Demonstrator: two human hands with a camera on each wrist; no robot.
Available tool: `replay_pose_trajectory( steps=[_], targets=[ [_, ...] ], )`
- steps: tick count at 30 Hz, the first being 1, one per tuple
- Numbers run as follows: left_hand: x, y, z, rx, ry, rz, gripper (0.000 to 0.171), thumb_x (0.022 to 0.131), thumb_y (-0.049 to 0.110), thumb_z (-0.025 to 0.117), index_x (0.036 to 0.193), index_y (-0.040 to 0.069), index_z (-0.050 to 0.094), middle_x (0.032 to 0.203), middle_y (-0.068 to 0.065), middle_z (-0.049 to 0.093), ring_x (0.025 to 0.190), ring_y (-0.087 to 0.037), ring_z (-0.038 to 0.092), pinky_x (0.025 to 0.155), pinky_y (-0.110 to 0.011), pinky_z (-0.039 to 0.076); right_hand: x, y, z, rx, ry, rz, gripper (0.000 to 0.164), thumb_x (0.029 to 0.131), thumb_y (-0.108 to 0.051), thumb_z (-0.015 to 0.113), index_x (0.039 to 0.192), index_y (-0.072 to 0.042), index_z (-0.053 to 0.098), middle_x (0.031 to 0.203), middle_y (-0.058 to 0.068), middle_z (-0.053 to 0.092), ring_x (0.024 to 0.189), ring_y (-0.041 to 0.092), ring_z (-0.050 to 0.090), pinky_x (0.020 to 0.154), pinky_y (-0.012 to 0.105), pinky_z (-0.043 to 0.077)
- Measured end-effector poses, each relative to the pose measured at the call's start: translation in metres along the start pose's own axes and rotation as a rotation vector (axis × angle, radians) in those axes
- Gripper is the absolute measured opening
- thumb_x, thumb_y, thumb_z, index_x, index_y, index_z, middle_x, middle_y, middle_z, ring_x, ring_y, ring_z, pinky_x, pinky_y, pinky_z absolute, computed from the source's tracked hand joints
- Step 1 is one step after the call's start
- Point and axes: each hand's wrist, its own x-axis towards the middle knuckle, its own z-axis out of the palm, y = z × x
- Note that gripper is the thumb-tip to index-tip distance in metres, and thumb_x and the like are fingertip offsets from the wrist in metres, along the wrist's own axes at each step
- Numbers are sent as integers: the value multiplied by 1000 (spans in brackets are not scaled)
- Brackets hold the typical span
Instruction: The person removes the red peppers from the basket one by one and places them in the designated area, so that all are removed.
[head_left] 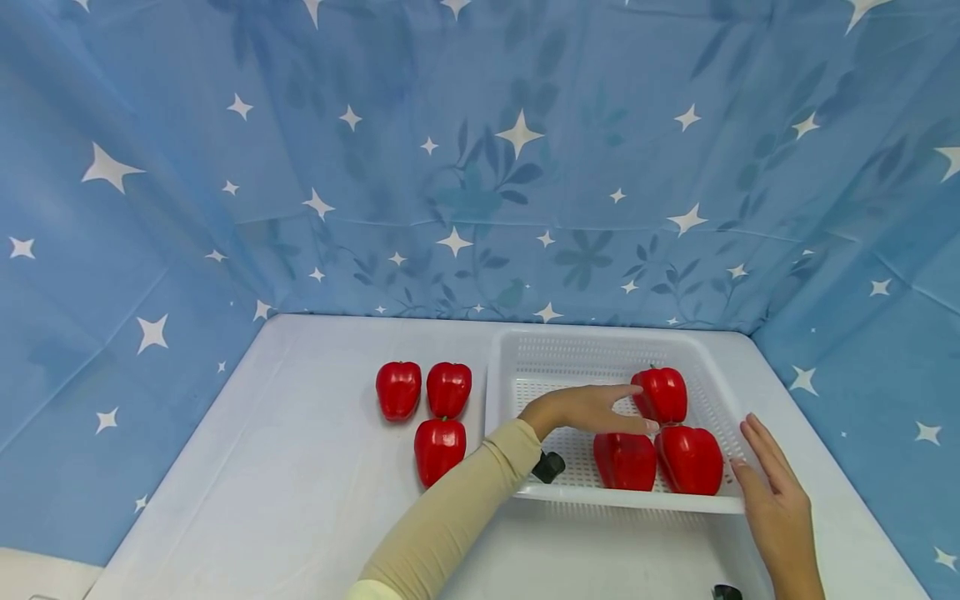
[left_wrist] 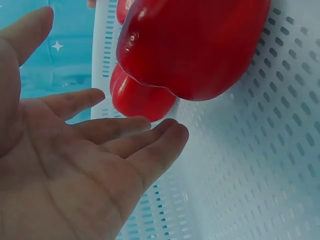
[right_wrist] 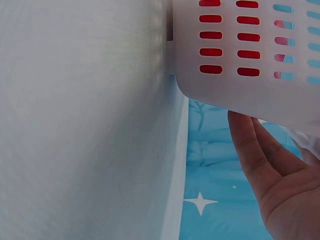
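Note:
My left hand [head_left: 592, 408] reaches over the white perforated basket [head_left: 600, 497], fingers spread and nearly straight. Its fingertips are right by the red bell peppers; nothing is in the palm in the left wrist view. Three peppers lie in the basket's right part: a back one [head_left: 662, 395], a front left one [head_left: 626, 462] and a front right one [head_left: 690, 460]. At the basket's front right corner is my right hand [head_left: 783, 508], its thumb at the rim and its straight fingers along the outside. The right wrist view has those fingertips [right_wrist: 240, 122] against the basket's edge.
Left of the basket, three more red bell peppers stand on the white table [head_left: 300, 467]: one back left [head_left: 398, 390], one beside it [head_left: 449, 389], one nearer [head_left: 439, 450]. A blue star-patterned curtain [head_left: 480, 192] encloses the back and sides. A small black device [head_left: 549, 467] sits by the left wrist.

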Motion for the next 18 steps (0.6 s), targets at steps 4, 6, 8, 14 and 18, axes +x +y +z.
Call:
replay_pose_trajectory(
  steps=[4,6,8,14,18],
  targets=[
    [1,0,1,11,-17,-18,84,96,52,70,168,23,39,160,5,49,139,-10,47,109,-37,51,0,0,0,2,-4,2,59,113,-31,45,170,-27,30,176,-10,17,163,18,11,113,72,31],
    [1,-1,1,14,-33,-37,82,95,51,71,167,24,41,157,7,52,136,-8,48,108,-36,51,1,1,0,0,-3,0,59,113,-31,45,170,-27,30,176,-11,17,163,17,11,113,71,31],
    [3,-1,2,15,-58,-55,79,96,50,71,165,24,43,150,9,55,131,-7,49,107,-35,52,1,1,0,-3,-3,0,59,113,-31,45,170,-27,30,176,-12,17,163,17,11,113,71,31],
    [6,-1,5,50,-99,-110,76,95,46,74,163,25,47,138,11,59,124,-6,51,103,-35,54,1,1,-1,-12,-9,7,59,114,-32,45,170,-28,29,176,-11,16,163,17,11,112,70,33],
    [6,-2,6,83,-97,-129,77,95,45,76,162,23,48,139,9,59,125,-6,51,101,-34,55,1,2,-1,-9,-16,11,59,114,-32,45,171,-28,29,176,-10,16,163,18,10,112,71,33]
  ],
)
